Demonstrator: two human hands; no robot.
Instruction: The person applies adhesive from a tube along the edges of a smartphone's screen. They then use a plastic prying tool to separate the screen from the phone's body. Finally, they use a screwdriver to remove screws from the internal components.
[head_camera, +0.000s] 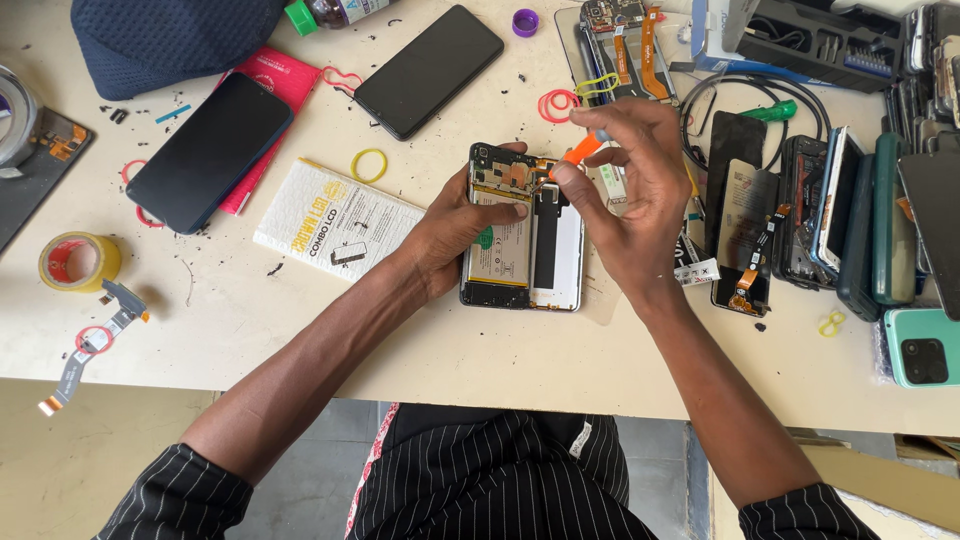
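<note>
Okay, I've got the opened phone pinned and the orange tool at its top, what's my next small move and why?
Probably ease the orange tool gently under the part it touches. Your left hand already steadies the opened phone on the table, and your right hand pinches the tool with its tip at the upper board.

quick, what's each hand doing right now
Left hand: closed around the opened phone, thumb on its battery.
Right hand: pinching an orange tool, tip at the phone's top.
</note>
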